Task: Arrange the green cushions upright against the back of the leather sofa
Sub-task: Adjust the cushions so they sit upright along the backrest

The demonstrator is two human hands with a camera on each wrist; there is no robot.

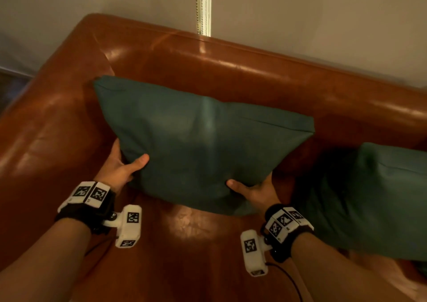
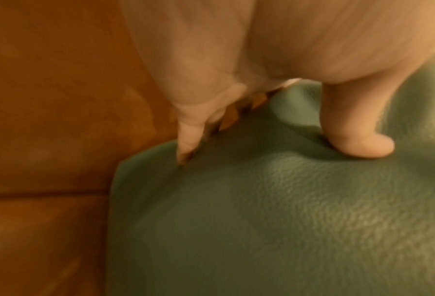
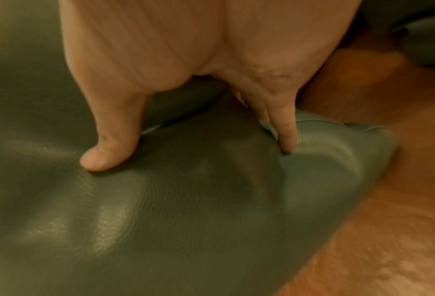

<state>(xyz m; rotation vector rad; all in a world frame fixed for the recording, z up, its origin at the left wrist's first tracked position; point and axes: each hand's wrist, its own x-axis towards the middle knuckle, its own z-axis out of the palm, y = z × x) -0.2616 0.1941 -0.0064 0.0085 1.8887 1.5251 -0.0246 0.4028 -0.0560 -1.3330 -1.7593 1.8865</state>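
Note:
A large green cushion (image 1: 198, 140) is held over the seat of the brown leather sofa (image 1: 231, 70), tilted with its far edge near the backrest. My left hand (image 1: 120, 165) grips its lower left edge, thumb on the front face and fingers behind. My right hand (image 1: 254, 191) grips its lower right corner the same way. The wrist views show each thumb pressed into the green cushion (image 2: 274, 220) (image 3: 160, 210), with the fingers tucked round its edge. A second green cushion (image 1: 369, 200) lies on the seat at the right, partly cut off by the frame.
The sofa's left armrest (image 1: 46, 117) rises beside my left hand. The bare seat (image 1: 184, 244) spreads below the held cushion. Behind the backrest is a pale wall with a light vertical strip (image 1: 203, 6).

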